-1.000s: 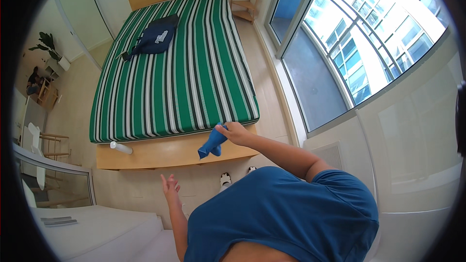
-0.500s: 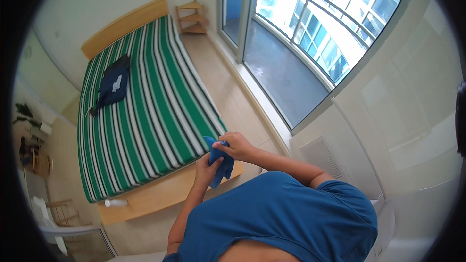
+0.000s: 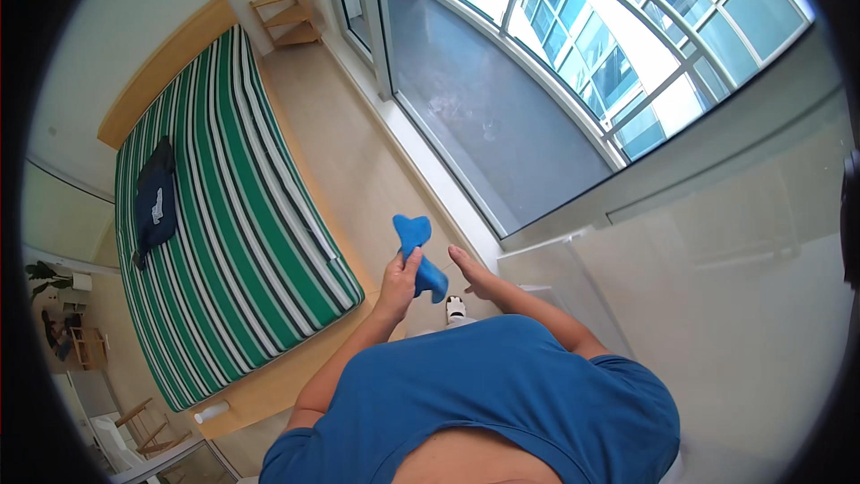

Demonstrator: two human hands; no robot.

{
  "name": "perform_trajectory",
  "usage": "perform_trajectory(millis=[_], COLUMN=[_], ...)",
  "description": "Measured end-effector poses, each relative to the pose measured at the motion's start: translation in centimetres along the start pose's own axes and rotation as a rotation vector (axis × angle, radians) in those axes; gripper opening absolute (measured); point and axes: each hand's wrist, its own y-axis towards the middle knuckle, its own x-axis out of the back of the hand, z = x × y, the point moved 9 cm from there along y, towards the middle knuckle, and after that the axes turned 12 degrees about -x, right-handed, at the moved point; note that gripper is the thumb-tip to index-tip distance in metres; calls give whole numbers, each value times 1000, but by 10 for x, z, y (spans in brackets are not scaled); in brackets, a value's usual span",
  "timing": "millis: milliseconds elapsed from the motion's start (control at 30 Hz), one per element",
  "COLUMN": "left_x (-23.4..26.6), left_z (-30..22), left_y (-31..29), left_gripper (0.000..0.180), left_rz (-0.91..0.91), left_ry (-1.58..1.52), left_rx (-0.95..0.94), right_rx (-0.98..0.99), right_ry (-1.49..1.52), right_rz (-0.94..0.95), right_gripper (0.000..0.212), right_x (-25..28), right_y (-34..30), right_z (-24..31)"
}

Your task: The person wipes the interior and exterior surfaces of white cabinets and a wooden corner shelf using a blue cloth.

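Note:
My left hand grips a bunched blue cloth around its middle, thumb on top. One end of the cloth spreads out above the fist and the other hangs down beside it. Just to the right, my right hand is held apart from the cloth with its fingers stretched out and nothing in it. Both hands are in front of my body, over the floor between the bed and the window wall.
A bed with a green, white and black striped cover stands at left. On it lies a dark blue folded item. A white cylinder rests on the wooden bed frame. A corner shelf stands beyond, near the balcony glass.
My right hand has let go of the cloth and opened beside it. The cloth stays in my left hand. The view has turned right, so the bed sits further left.

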Motion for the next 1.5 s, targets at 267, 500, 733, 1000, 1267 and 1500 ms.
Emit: perform_trajectory(millis=[267,500,733,1000,1267,1500], left_x=[57,199,263,300,469,702], left_z=[-32,-13,-128,-200,-296,-286], left_y=[137,271,453,698,865,952], left_gripper=[44,53,78,48,59,62], left_rz=[-271,-333,-406,-77,-199,-757], left_ry=[-346,-215,38,-493,-286,-284], left_rx=[26,174,-80,9,29,11], right_rx=[30,67,254,1285,779,942], right_ry=[527,246,388,-348,150,-105], right_rz=[610,700,650,47,80,-208], right_gripper=[77,40,45,38,24,25], right_x=[-29,-88,-107,-188,-224,-227], right_y=[34,80,119,217,413,540], right_z=[164,381,619,851,1076,1251])
